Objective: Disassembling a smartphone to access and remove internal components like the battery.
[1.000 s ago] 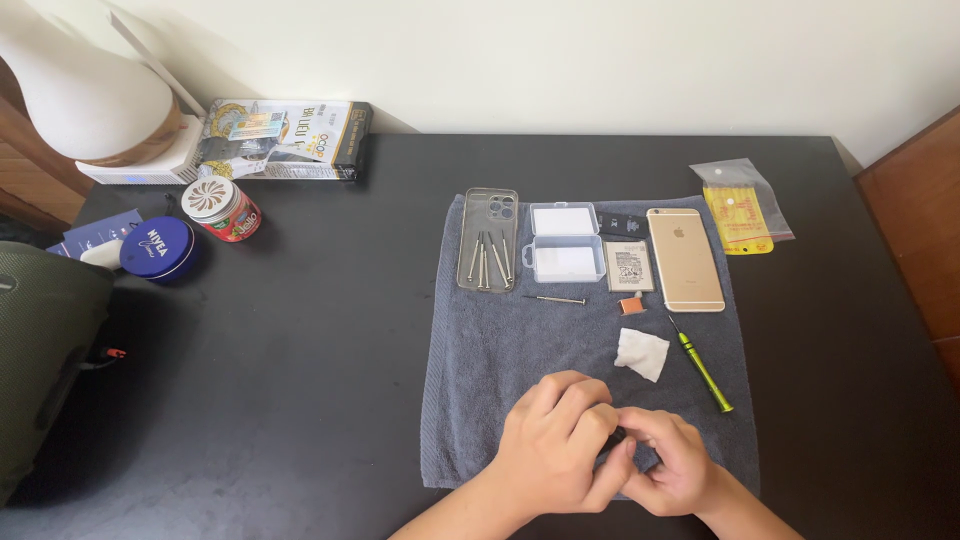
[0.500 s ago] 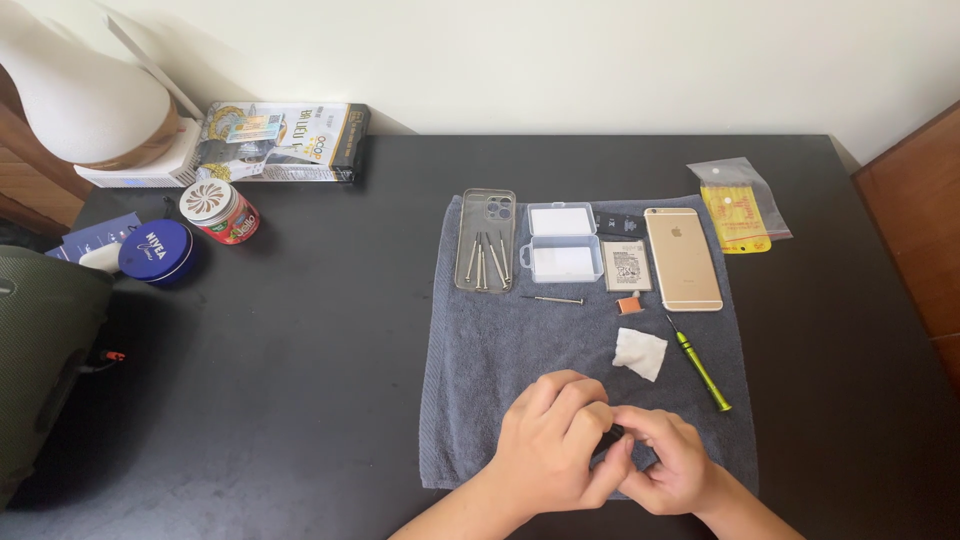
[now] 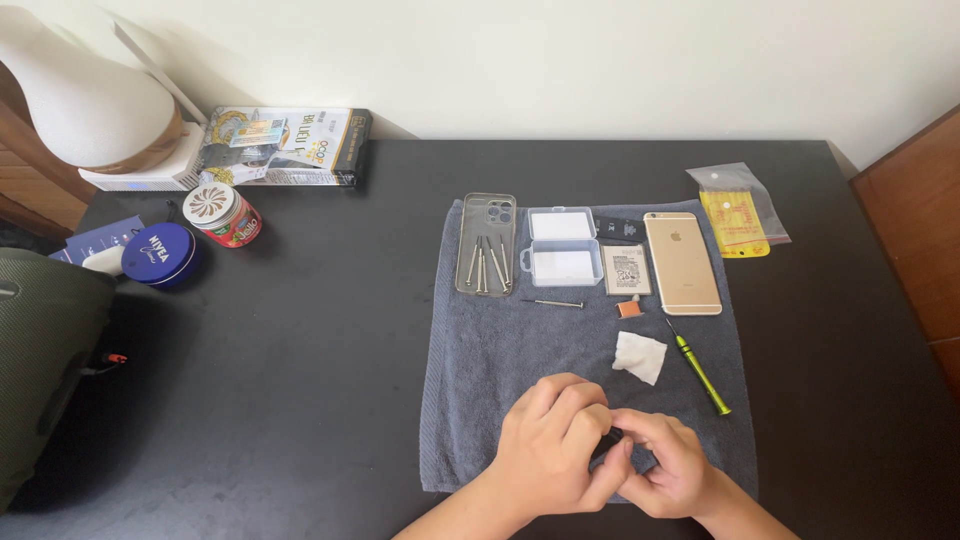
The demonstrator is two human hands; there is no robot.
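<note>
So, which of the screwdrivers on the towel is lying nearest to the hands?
The green-handled screwdriver, lying alone by the right hand. The others lie farther up: several inside the clear phone case and one small one below the plastic box.

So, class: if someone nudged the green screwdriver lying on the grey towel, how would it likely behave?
The green screwdriver looks slim and round, so it would probably roll on a hard top. Lying on the soft grey towel, it likely stays put or only shifts. It appears stiff and light, so easy to lift, though its thin tip may slip from fingers.
</note>
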